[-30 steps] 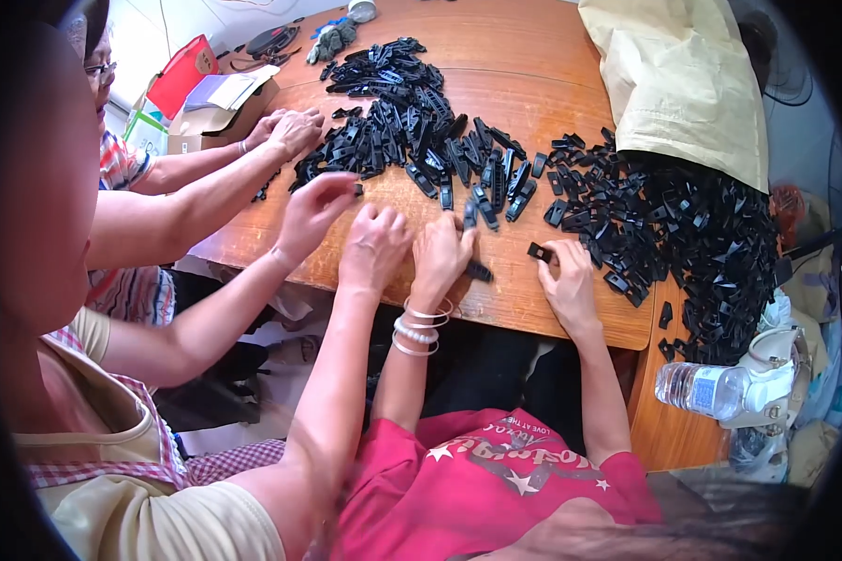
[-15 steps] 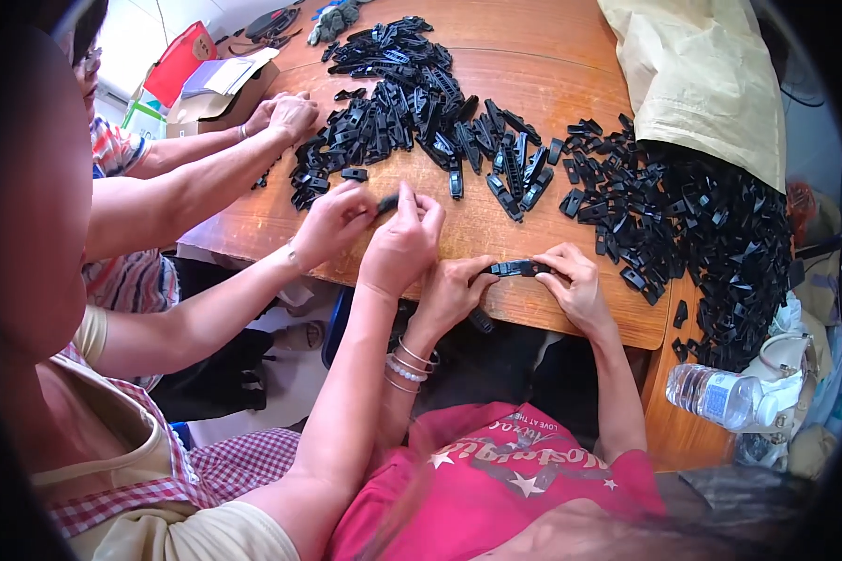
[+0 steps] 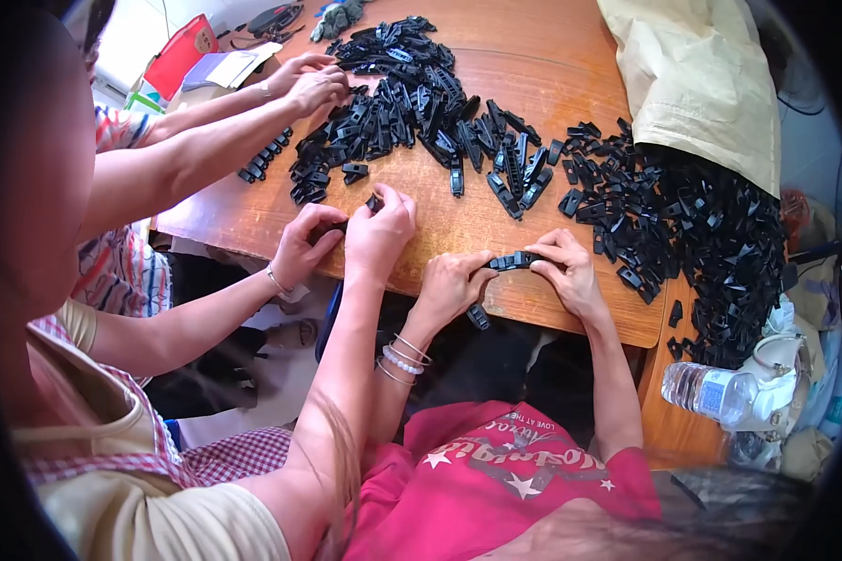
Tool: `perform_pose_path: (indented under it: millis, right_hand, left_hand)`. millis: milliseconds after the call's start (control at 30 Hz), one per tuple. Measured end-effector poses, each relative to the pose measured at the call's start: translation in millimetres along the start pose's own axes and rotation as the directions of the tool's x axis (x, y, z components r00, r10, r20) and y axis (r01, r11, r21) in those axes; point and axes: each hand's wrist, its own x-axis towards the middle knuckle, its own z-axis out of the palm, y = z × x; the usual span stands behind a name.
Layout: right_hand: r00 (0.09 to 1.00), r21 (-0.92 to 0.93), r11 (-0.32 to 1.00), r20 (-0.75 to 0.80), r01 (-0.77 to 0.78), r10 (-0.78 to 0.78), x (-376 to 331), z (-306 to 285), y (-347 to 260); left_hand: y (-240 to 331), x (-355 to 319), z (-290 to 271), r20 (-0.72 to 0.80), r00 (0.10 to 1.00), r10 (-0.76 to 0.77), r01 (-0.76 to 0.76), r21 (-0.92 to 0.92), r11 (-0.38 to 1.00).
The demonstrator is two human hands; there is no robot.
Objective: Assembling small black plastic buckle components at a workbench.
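My left hand, with bangles and a beaded bracelet at its wrist, pinches one end of a short black plastic clip-like part. My right hand has its thumb and fingers closed on the other end. The part is held level just over the table's front edge. A second small black piece pokes out below my left hand, apparently held in its curled fingers. How the pieces of the part fit together is too small to tell.
Black plastic parts form a heap on the wooden table. More spill from a beige sack. A water bottle lies at right. To my left, one co-worker's hands hold small black pieces; another's reach the heap.
My hands stay nearly in place, still gripping the part. The nearer co-worker's hands have drawn left and down; the farther co-worker's hands have moved up to the heap, uncovering a row of black pieces.
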Motion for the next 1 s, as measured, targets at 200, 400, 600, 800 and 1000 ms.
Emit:
perform_pose_path:
  millis: [200,400,600,800,1000]
  right_hand:
    - [0.996,-0.054,0.996,0.065,0.070,-0.066,9,15,7]
    - [0.976,0.184,0.981,0.215,-0.063,0.022,-18,8,-13]
    - [0.932,-0.348,0.937,-0.330,0.029,-0.152,9,-23,-4]
    - [0.964,-0.832,0.509,-0.265,-0.222,-0.012,51,-17,15]
    - [0.971,-0.737,0.673,-0.200,-0.061,-0.130,20,-1,4]
  left_hand:
    - [7,3,2,-0.005,1.000,0.028,-0.028,0.074,0.997]
    - [-3,-60,-1,-0.023,0.998,0.063,-0.067,-0.310,0.948]
    - [-37,-136,-20,-0.099,0.979,-0.177,0.203,0.444,0.873]
    - [32,-25,14,-0.246,0.954,0.170,-0.152,0.089,0.984]
    - [12,78,37,-0.372,0.924,-0.092,0.170,0.182,0.968]
